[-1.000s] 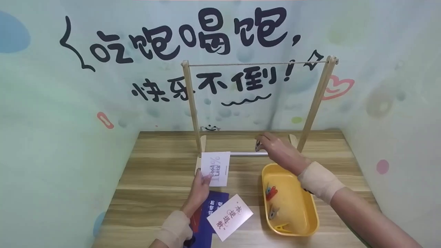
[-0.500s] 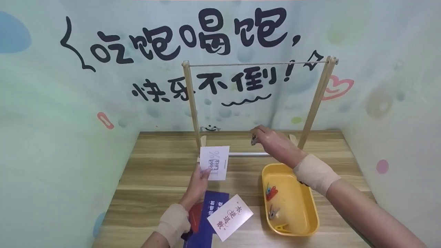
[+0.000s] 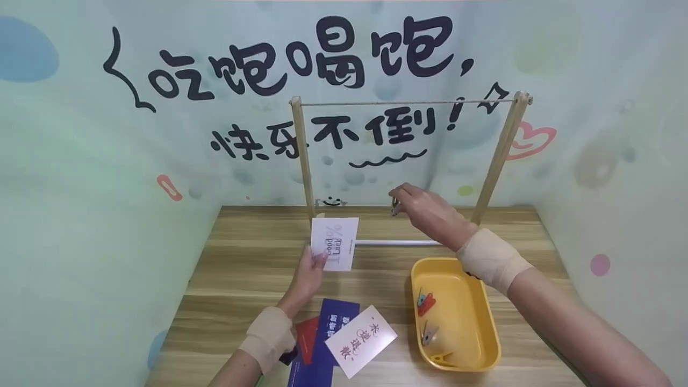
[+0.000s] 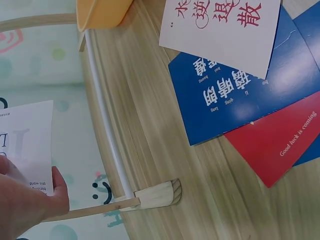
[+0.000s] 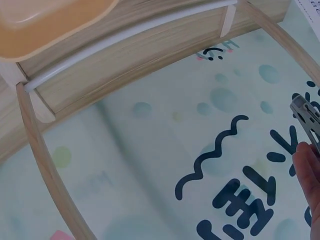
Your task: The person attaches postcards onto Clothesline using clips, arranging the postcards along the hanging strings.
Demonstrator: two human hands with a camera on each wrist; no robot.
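Note:
My left hand (image 3: 307, 277) pinches a white card (image 3: 342, 236) printed "Good Luck" by its lower left edge, thumb in front. The card is held up in front of the foot of the wooden frame's left post (image 3: 304, 161). Farther right, my right hand (image 3: 434, 216) holds a small grey clothes peg (image 3: 395, 207) at its fingertips. The right wrist view shows the peg (image 5: 306, 116) pointing up past the fingers. Both hands are below the string (image 3: 403, 102) stretched between the frame's two post tops.
A yellow tray (image 3: 492, 322) with a few red, grey and yellow pegs stands at right, under my right forearm. Near me lie a white card with red characters (image 3: 361, 342), blue cards (image 3: 312, 374) and a red card (image 3: 305, 339), overlapping. A pale bar (image 3: 395, 243) joins the frame's feet.
My left hand has lifted the white card higher, away from the cards on the table. My right hand has risen and shifted slightly left with the peg.

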